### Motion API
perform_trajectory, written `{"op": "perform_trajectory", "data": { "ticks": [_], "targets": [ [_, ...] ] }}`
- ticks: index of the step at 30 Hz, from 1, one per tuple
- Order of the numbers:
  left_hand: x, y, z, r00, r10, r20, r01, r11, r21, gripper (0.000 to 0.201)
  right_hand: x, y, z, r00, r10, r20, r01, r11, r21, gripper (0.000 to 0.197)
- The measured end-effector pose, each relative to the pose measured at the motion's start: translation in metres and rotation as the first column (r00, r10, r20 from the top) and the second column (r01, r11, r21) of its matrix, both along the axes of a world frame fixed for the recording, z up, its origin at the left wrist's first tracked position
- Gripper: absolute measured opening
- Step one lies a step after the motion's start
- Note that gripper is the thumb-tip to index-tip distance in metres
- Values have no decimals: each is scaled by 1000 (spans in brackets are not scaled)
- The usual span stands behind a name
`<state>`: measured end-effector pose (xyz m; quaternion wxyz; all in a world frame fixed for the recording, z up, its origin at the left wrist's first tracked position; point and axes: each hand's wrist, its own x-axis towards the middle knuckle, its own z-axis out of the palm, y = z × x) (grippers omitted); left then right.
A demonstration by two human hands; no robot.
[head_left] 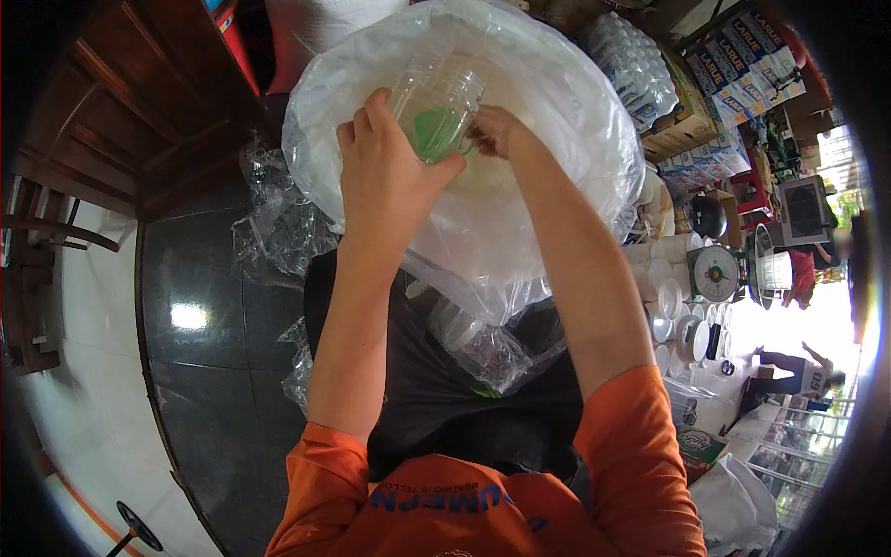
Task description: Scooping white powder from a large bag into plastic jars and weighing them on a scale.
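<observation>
My left hand [390, 153] is wrapped round a clear plastic jar [451, 85] with a leaf-shaped green patch [435, 134] on its side. The jar tilts, its open threaded mouth toward the right. Close beside that mouth is my right hand [497, 133], fingers bent together; what they hold, if anything, is hidden. Both hands are over a large, wide-open clear plastic bag [580, 121], whose inside looks pale and whitish. The bag stands in front of my knees, and its contents cannot be made out clearly.
Crumpled clear plastic [283, 218] lies left of the bag on the dark tiles [200, 371]. Wooden furniture [139, 102] stands at left. On the right are wrapped bottles [633, 70], stacked cartons [742, 60], a dial scale [716, 272] and white tubs [664, 297]. A person [789, 376] is farther off.
</observation>
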<state>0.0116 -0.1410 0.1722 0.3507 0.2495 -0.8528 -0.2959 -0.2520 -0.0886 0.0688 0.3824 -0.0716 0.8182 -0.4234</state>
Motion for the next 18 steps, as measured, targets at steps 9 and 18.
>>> {"op": "perform_trajectory", "data": {
  "ticks": [9, 18],
  "targets": [
    [8, -3, 4, 995, 68, 74, -68, 998, -4, 95, 16, -10, 77, 30, 688, -725, -28, 725, 688, 27],
    [7, -1, 6, 996, 48, 81, -50, 998, 32, 94, 45, 10, -18, -136, 914, -381, -65, 376, 924, 25]
  ]
}}
